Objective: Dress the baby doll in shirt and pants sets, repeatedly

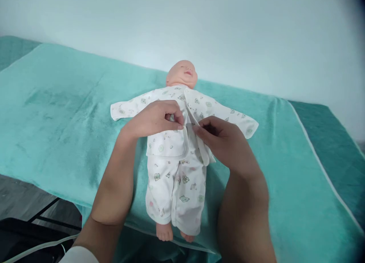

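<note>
A baby doll (181,73) lies on its back, its head toward the wall and its bare feet toward me. It wears a white printed jacket (167,144) and matching trousers (188,192). The jacket is parted below the neck, its sleeves spread to both sides. My left hand (159,119) pinches the jacket's left front edge at the chest. My right hand (222,135) pinches the opposite front edge, which is lifted and folded a little. The two hands are a short distance apart over the doll's middle.
A turquoise cloth (65,114) covers the table, with a darker green quilted cover (327,141) beneath it at the right. A pale wall (182,23) stands behind. At the lower left are a black object (23,240) and a pale cable (42,246).
</note>
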{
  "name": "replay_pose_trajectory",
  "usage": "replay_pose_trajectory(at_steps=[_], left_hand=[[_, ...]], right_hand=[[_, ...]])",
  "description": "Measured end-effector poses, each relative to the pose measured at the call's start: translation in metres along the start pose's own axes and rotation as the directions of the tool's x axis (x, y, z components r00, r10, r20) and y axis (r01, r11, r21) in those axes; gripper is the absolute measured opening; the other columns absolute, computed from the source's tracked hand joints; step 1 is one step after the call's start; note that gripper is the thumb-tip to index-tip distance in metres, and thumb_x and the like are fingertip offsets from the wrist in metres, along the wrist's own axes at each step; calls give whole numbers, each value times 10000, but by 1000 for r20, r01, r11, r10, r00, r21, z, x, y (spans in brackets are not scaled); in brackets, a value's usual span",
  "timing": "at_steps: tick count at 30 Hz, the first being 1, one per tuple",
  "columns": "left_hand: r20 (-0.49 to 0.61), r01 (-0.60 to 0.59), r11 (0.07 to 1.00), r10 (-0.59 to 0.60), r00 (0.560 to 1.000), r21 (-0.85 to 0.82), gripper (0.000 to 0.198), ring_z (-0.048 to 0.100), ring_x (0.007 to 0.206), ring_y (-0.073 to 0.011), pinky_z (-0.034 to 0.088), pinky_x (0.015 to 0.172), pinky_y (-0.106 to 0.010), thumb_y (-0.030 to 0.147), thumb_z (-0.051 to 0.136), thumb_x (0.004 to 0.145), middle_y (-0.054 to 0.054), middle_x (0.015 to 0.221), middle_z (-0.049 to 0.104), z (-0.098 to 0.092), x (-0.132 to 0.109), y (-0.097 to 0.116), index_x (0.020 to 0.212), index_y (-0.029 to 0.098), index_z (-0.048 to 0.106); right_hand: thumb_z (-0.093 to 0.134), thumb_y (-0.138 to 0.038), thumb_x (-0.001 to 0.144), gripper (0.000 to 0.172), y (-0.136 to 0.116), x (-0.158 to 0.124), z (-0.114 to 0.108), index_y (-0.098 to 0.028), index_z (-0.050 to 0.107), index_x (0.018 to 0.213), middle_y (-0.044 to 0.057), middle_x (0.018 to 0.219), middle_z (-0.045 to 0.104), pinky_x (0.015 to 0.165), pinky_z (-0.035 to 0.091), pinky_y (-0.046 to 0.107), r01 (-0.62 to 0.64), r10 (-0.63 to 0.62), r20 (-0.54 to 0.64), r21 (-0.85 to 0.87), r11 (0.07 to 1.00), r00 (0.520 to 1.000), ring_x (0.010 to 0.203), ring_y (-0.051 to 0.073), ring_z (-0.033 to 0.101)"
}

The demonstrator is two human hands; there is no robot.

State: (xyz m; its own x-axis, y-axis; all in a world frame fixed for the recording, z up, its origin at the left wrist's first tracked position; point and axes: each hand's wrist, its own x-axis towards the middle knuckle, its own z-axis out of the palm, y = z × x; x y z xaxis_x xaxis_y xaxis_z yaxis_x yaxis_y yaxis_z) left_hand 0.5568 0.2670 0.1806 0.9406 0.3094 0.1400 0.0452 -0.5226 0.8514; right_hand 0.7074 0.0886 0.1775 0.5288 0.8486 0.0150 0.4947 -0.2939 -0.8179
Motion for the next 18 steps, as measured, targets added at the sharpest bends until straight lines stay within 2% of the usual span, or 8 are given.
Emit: replay_pose_trajectory(at_steps=[3,5,13,18], left_hand=[[7,38,998,-38,999,-44,88,575,737,-108,431,661,-251,271,707,868,11,832,707,1,0,3,861,190,740],[17,43,995,-41,999,-95,113,569,709,-109,426,638,-250,293,699,879,11,792,692,3,0,5,868,185,728],[5,11,969,-10,1000,-247,135,635,774,-127,482,692,-257,303,724,876,-16,825,715,6,2,3,888,168,725],[9,27,981,-26,1000,-190,132,596,727,-104,447,639,-233,300,745,863,4,788,693,5,1,2,845,171,717]], right_hand=[[758,-474,897,314,3,1,4,-205,645,779,-36,625,506,518,319,258,-8,12,-17,232,973,1000,578,105,423],[760,-474,908,314,5,2,8,-204,657,783,-38,602,501,505,320,248,20,-14,-20,319,948,1000,559,98,423],[765,-451,920,319,6,7,19,-195,705,739,-21,578,581,467,355,224,19,-29,16,453,891,999,504,83,473],[782,-457,907,326,7,8,20,-190,705,736,-17,576,599,465,383,217,-6,-2,16,459,888,1000,506,86,503]])
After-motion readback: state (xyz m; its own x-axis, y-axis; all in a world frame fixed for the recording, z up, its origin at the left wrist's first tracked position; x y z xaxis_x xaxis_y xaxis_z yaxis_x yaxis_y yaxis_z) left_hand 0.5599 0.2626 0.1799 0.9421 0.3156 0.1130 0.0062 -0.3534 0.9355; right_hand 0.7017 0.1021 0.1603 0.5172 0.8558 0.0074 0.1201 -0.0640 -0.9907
